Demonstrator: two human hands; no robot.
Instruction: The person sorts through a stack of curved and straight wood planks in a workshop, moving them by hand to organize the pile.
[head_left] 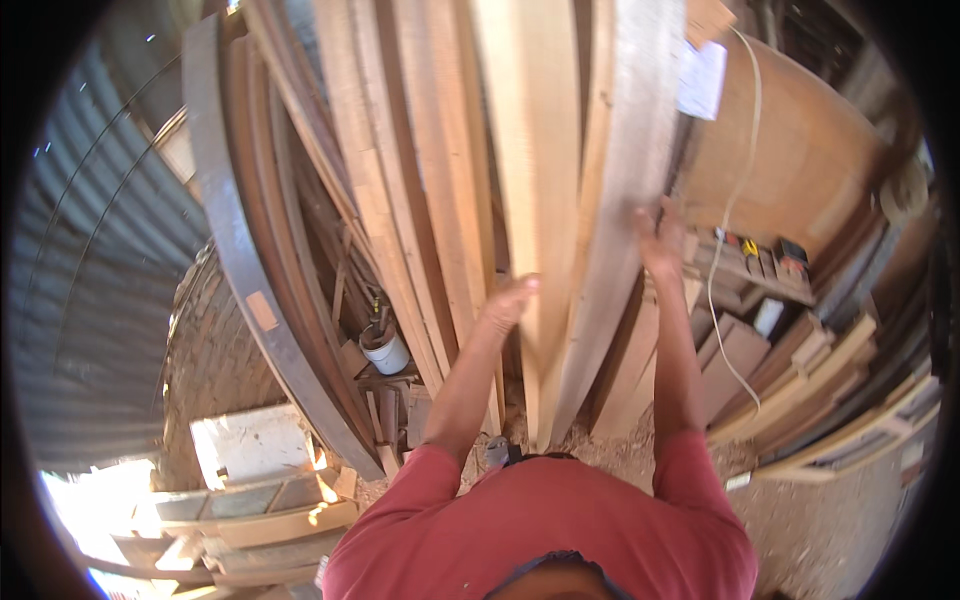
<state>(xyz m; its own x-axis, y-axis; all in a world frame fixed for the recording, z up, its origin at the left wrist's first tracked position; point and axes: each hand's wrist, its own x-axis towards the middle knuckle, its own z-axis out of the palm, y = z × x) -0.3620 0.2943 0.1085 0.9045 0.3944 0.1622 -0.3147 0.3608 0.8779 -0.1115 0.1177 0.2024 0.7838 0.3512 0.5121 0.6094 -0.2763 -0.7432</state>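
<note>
Left of the pale plank [610, 230] stands a white bucket [386, 352]. Your left hand [508, 303] lies open and flat against the plank's left edge, gripping nothing. The plank leans upright among stacked boards [400, 180]. Your right hand [660, 238] curls around its right edge.

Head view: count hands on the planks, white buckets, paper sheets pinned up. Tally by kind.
Hands on planks: 2 (left hand, right hand)
White bucket: 1
Paper sheet: 1
Total: 4
</note>
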